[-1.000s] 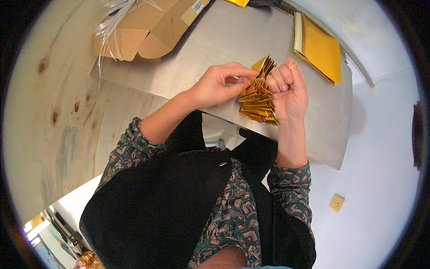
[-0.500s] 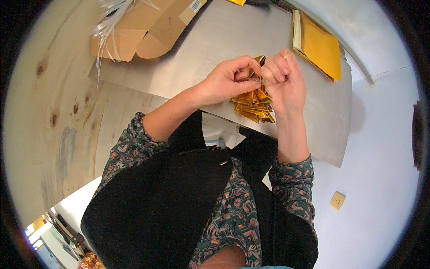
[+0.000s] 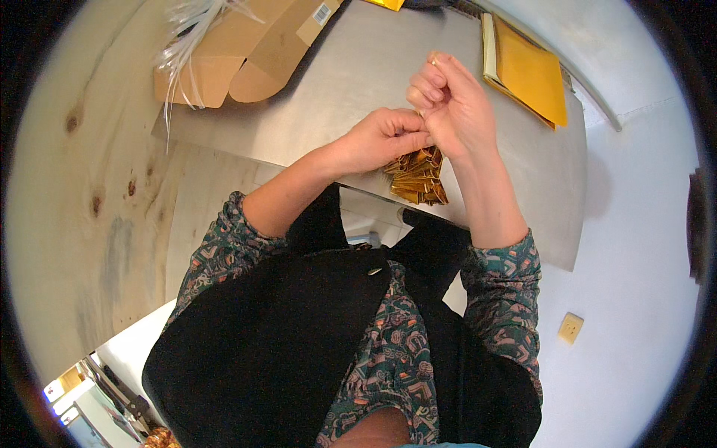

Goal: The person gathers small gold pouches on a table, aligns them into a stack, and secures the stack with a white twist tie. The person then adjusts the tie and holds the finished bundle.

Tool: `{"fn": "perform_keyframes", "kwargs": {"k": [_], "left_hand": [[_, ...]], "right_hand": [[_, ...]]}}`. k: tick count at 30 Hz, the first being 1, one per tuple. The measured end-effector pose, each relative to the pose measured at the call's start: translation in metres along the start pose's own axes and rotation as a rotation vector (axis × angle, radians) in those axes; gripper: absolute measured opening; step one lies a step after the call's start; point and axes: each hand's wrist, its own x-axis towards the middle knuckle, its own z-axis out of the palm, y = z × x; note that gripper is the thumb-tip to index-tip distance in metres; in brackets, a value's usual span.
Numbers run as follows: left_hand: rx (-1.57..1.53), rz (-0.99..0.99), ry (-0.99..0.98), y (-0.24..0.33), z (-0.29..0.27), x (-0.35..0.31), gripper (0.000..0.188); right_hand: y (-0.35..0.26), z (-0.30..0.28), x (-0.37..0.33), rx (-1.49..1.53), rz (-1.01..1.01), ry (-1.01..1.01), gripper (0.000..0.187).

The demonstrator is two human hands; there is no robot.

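A bundle of pleated, shiny gold strips (image 3: 418, 181), like folded foil or film, hangs at the near edge of the metal sheet. My left hand (image 3: 379, 140) is closed at the top of the bundle, thumb and fingers pinched on its narrow end. My right hand (image 3: 459, 112) is raised just beyond, curled into a fist with thumb and forefinger pressed together at the top. Whatever thin thing is in its pinch is too small to make out. The right wrist passes close beside the left fingertips and hides part of the bundle's upper end.
The grey metal sheet (image 3: 336, 82) lies on a wooden table (image 3: 119, 149). At the far left stands an open cardboard box (image 3: 261, 56) with white plastic strips (image 3: 183, 63) spilling over it. A stack of flat gold sheets (image 3: 529, 71) lies at the far right by the white wall (image 3: 635, 224).
My right hand has risen up and left, away from the bundle, still curled. My left hand stays at the bundle's top and has shifted slightly.
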Motion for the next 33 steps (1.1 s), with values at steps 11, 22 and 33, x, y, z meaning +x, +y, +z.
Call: {"fn": "perform_keyframes", "kwargs": {"k": [11, 22, 33], "left_hand": [[-0.496, 0.007, 0.271, 0.023, -0.010, -0.008, 0.022], [-0.662, 0.166, 0.378, 0.034, 0.013, -0.014, 0.019], [-0.140, 0.069, 0.032, 0.041, 0.007, -0.026, 0.022]], "right_hand": [[-0.036, -0.013, -0.035, -0.767, -0.747, 0.059, 0.033], [0.039, -0.021, -0.088, -0.267, -0.137, 0.031, 0.088], [0.027, -0.042, -0.095, -0.201, 0.019, 0.017, 0.060]]}}
